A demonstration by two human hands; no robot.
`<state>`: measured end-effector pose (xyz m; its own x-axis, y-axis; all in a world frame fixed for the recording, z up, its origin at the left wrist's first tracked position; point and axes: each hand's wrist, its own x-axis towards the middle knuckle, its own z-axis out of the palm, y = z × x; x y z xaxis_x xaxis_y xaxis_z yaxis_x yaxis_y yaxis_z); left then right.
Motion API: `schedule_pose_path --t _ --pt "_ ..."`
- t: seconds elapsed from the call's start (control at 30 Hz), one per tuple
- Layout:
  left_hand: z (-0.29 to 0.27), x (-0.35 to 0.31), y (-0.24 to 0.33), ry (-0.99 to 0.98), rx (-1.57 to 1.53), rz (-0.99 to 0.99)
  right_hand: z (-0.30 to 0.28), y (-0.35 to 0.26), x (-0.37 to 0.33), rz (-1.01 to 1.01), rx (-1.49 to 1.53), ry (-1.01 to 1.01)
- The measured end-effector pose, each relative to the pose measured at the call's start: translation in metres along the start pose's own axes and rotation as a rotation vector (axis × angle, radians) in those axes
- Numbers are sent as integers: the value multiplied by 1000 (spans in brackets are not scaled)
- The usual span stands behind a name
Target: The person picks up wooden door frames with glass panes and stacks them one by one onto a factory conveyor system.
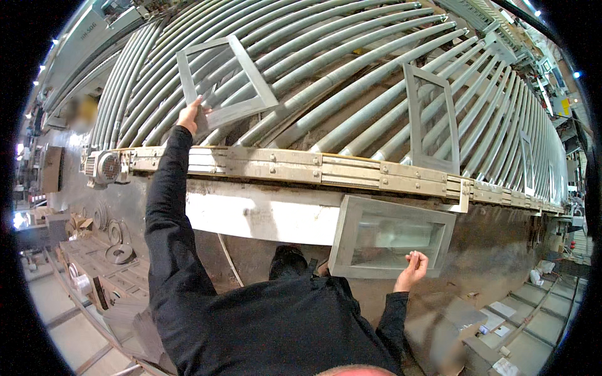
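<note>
My left hand (190, 118), at the end of an outstretched arm, grips the near left corner of a grey rectangular frame (251, 76). Rollers show through the frame's middle, and it lies tilted over the roller conveyor (338, 81). Lower right, my right hand (412, 271) is closed, thumb and fingertips pinched together. Whatever it may hold is too small to make out. Right behind these fingers stands a second grey frame (342, 241) with a glassy pane, below the conveyor's edge; whether the hand touches it I cannot tell.
Another grey frame (411, 116) rests on the rollers to the right, with more further along. The conveyor's side rail (282, 164) runs across in front of me. A motor (103, 168) sits at its left end. Discs (120, 253) lie on a surface at lower left.
</note>
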<state>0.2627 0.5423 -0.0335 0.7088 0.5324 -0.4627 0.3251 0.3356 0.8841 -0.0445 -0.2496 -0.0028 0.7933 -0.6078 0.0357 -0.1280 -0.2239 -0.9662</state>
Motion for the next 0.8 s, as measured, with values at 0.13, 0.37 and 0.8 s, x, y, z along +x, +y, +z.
schedule_pose_path --t 0.13,0.37,0.8 --pt "-36 82 26 -38 124 32 0 -4 -6 32 -119 63" --pt "-99 138 51 -39 429 33 12 -4 -10 52 -285 58" --pt "-59 22 32 178 2017 822 37 9 -1 -48 -766 -90"
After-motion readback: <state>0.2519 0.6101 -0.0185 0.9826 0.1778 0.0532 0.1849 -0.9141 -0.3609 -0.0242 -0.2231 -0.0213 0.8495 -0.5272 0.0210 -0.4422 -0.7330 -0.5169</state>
